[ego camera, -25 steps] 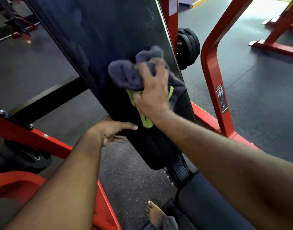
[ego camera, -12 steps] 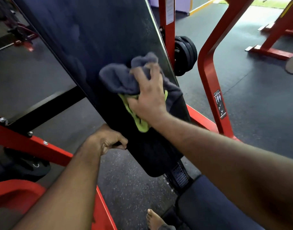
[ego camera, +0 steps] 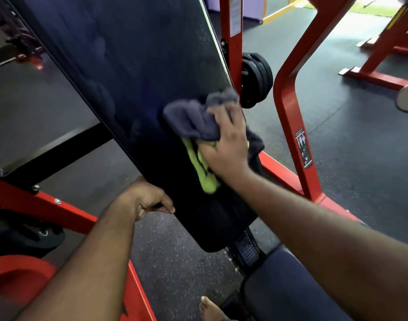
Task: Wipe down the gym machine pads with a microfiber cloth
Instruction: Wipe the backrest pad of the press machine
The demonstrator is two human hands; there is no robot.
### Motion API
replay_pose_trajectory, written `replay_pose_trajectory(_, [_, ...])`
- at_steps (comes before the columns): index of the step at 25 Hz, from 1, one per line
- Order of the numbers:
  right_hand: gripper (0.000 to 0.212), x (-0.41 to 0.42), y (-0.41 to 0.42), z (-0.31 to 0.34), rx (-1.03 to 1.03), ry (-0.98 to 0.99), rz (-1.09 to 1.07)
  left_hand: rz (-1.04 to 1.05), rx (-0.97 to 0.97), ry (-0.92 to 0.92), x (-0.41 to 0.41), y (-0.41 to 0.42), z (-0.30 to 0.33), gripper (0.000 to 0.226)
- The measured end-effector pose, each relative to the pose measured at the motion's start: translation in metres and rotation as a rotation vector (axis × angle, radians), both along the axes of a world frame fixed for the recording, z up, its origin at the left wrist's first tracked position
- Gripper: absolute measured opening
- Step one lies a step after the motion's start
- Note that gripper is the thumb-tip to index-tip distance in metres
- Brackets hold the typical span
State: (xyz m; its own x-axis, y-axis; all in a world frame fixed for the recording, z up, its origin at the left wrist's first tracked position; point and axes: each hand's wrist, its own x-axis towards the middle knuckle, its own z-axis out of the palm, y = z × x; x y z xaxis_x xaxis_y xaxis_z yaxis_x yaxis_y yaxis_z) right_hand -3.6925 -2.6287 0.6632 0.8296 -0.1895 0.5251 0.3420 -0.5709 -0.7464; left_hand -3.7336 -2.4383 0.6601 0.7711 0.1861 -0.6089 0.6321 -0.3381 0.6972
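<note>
On a rubber gym floor (ego camera: 337,140), the right hand (ego camera: 228,144) presses a soft, limp cloth (ego camera: 193,121), bunched under flat fingers, against the firm slanted pad (ego camera: 129,66); the left hand (ego camera: 145,200) grips the pad's near-left edge.

A smooth, slightly glossy black vinyl back pad (ego camera: 133,72), fuzzy grey-and-lime microfibre cloth (ego camera: 193,121), glossy red-painted metal frame (ego camera: 288,107) and speckled matt rubber floor (ego camera: 175,262) are seen.

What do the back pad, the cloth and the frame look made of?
Long dark back pad: looks like vinyl or leatherette over padding; smooth, with a slight sheen and soft dimples.
Grey cloth with lime-green lining: plush microfibre-like fabric; fuzzy, bunched under the right hand.
Red tubular frame: probably painted steel; glossy, hard-edged bends.
</note>
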Motion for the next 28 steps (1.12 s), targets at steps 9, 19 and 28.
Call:
replay_pose_trajectory(9, [0.046,0.052,-0.009,0.043,0.275,0.027,-0.163,0.01,0.025,-0.027,-0.001,-0.005,0.005,0.042])
replay_pose_trajectory(19, [0.064,0.068,0.008,0.109,0.159,-0.053,-0.03,0.018,0.038,-0.002,-0.002,-0.003,0.007,0.047])
replay_pose_trajectory(28, [0.057,-0.05,0.022,-0.044,-0.235,-0.124,0.221,-0.019,0.05,-0.038,0.002,0.0,-0.001,0.047])
